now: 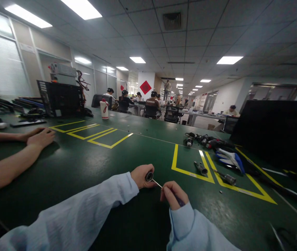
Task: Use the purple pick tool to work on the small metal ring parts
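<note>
In the middle of the head view, my left hand (pixel 140 176) is closed around a small round part with a dark hollow end, which looks like a cylindrical connector (pixel 149 176). My right hand (pixel 173 195) grips a screwdriver (pixel 157 183), its thin shaft pointing left to the connector's edge. Whether the tip touches a screw is too small to tell. Most of the handle is hidden by my fingers. To the right, a grey cylindrical connector piece (pixel 201 168) lies in a yellow-taped area, and another connector piece (pixel 228 179) lies in the neighbouring one.
A co-worker's hands (pixel 41 136) rest on the green table (pixel 85 174) at left. Blue-white gloves (pixel 230 159) and cabled connectors (pixel 198 138) lie at right near a black monitor (pixel 274 136). A white cup (pixel 104 109) stands at the far edge. Several people sit beyond.
</note>
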`<state>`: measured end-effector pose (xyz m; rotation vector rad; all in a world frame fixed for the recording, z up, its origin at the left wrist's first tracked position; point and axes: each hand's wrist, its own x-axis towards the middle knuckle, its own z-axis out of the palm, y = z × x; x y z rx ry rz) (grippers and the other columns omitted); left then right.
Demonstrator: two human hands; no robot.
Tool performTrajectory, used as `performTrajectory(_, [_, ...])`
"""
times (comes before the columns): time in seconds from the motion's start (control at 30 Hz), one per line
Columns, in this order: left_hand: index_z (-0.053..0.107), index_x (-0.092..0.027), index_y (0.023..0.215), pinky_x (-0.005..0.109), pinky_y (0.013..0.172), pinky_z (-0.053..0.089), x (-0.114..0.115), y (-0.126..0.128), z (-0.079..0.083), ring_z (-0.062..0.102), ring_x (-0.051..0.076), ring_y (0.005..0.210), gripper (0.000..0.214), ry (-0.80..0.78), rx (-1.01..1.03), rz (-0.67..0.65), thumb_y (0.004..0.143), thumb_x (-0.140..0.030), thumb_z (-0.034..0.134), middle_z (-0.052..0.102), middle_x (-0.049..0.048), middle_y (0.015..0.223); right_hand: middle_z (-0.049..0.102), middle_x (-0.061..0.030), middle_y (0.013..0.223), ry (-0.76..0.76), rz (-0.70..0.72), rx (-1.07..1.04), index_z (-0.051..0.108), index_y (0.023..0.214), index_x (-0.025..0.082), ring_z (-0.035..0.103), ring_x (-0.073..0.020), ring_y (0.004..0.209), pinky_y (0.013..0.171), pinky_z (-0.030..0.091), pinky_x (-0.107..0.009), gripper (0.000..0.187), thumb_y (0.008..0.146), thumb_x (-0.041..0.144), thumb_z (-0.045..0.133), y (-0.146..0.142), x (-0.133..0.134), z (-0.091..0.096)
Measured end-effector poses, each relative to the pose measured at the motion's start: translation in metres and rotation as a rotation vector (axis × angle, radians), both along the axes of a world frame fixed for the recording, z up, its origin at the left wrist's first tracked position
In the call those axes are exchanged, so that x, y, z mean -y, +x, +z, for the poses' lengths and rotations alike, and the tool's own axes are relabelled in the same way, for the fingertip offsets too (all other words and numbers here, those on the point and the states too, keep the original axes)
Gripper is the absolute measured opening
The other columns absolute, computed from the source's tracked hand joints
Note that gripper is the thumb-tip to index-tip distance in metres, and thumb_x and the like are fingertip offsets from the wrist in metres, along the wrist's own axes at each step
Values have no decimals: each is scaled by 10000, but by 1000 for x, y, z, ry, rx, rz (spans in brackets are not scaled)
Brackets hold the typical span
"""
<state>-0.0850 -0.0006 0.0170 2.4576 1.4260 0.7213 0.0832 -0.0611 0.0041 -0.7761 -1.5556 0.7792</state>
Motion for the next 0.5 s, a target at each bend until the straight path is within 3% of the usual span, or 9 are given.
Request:
performTrajectory(0.17, [478,-160,625,210,538,329,1,-1,-2,428,102,572,214,110,30,-67,640,-330,606,468,-30,607,547,26,445,-108,74,-45,478,611,186,460,-95,399,424,354,-204,177,731,316,471,-2,-5,-6])
performTrajectory(0.5, [445,-165,582,219,533,320,17,17,-4,412,106,548,175,254,55,-60,690,-263,541,443,-31,567,550,31,447,-101,77,-13,496,569,179,466,-91,403,432,361,-198,147,698,247,509,1,-5,-5])
